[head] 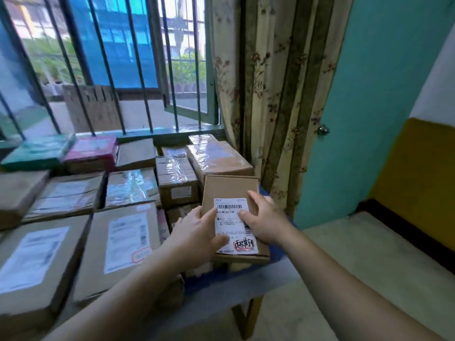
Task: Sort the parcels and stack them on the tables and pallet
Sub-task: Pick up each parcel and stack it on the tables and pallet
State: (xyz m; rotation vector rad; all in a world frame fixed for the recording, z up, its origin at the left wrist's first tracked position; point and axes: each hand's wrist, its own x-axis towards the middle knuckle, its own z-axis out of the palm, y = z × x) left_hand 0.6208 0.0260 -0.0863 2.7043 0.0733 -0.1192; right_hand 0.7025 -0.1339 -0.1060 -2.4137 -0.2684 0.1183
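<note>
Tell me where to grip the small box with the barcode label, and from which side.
Grip the box by its two long edges, one hand from each side, as the left hand and right hand do now. It is flat and narrow, lying lengthwise away from you, and a taped parcel sits close at its far left, so the near half is probably easiest.
</note>
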